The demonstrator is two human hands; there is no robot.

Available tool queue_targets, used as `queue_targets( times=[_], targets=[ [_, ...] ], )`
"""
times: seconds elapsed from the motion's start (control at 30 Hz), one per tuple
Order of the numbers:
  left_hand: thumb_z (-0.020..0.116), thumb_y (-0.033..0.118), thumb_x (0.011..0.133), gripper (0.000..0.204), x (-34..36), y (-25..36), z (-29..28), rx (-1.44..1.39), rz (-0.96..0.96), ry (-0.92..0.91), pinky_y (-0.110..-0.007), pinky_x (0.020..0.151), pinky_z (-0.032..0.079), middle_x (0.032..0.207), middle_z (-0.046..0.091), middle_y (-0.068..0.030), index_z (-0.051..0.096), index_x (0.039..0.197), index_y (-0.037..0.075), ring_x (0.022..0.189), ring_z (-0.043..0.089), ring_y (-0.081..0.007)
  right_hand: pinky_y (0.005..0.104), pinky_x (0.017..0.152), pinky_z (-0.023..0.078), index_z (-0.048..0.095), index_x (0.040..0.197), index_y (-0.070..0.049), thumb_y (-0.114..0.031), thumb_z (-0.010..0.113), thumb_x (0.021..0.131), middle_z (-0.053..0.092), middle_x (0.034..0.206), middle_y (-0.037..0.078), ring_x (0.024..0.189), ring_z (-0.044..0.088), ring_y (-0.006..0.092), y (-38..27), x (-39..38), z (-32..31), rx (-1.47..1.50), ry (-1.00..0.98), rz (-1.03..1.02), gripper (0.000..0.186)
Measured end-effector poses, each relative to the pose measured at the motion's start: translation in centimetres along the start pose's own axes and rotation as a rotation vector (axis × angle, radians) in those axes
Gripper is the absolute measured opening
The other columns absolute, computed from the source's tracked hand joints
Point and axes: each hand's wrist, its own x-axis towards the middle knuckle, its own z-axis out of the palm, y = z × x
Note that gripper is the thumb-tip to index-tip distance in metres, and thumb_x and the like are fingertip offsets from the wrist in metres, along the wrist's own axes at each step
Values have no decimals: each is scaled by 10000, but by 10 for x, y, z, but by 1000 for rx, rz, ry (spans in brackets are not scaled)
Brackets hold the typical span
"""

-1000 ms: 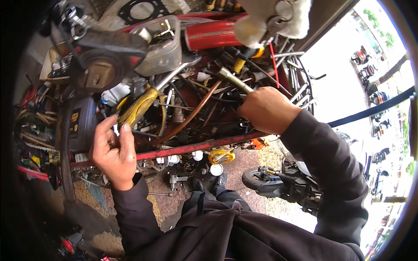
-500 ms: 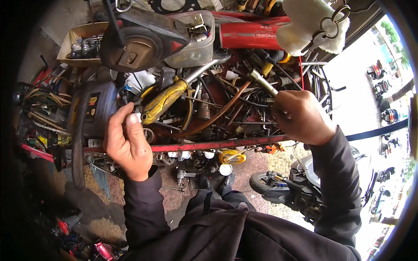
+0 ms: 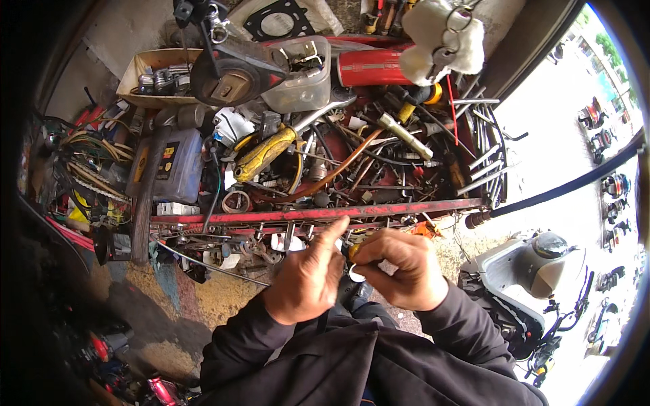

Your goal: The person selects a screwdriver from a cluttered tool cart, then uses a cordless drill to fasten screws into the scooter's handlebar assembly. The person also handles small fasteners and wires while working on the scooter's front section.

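Red along its near edge, the tool tray (image 3: 406,208) lies at twelve o'clock from the left hand (image 3: 302,279) and right hand (image 3: 409,268), bearing a metal tube (image 3: 406,136) at one o'clock from the left and a yellow-handled tool (image 3: 266,155) at ten from the right. The left fingers half-curl, index extended; the right ones bend close together, and I cannot tell whether either hand holds anything.

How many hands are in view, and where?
2: the left hand and, to its right, the right hand, both mostly on the near side of the red rim. No other hand shows.
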Motion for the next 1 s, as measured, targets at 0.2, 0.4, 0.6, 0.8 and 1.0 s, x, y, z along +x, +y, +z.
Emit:
queue_targets(
  times=[0.2,0.4,0.6,0.8,1.0],
  targets=[
    [556,-73,867,719,-2,8,17,22,80,-136,-436,616,525,808,658,-223,262,1523,-43,678,681,-370,351,625,545,685,907,-33,55,734,758,648,818,108,706,674,282,6,-25,3,10,58,36,180],
    [576,-77,845,741,-4,21,31,-12,117,-151,-434,676,557,984,680,-287,272,1521,-41,813,703,-415,360,653,552,689,921,-28,41,735,765,659,830,119,744,685,302,6,-42,-4,41,44,41,177],
    [591,-72,846,635,-12,35,43,16,-36,-180,-435,695,560,968,690,-261,373,1442,-37,867,702,-415,354,663,555,679,918,-15,24,742,778,679,843,126,760,695,299,6,-59,-15,89,45,123,158],
    [642,-65,817,211,-11,45,62,118,-33,-10,-413,595,520,799,663,-169,593,1010,7,720,677,-375,327,648,543,667,903,-7,26,758,793,667,825,105,729,679,245,9,-73,-22,92,99,127,146],
    [713,-49,742,134,-8,59,75,154,19,158,-376,555,492,740,630,-112,648,824,36,647,646,-301,331,650,539,657,899,-6,40,758,787,657,835,106,741,670,256,15,-80,-35,116,120,-20,158]
  ],
)
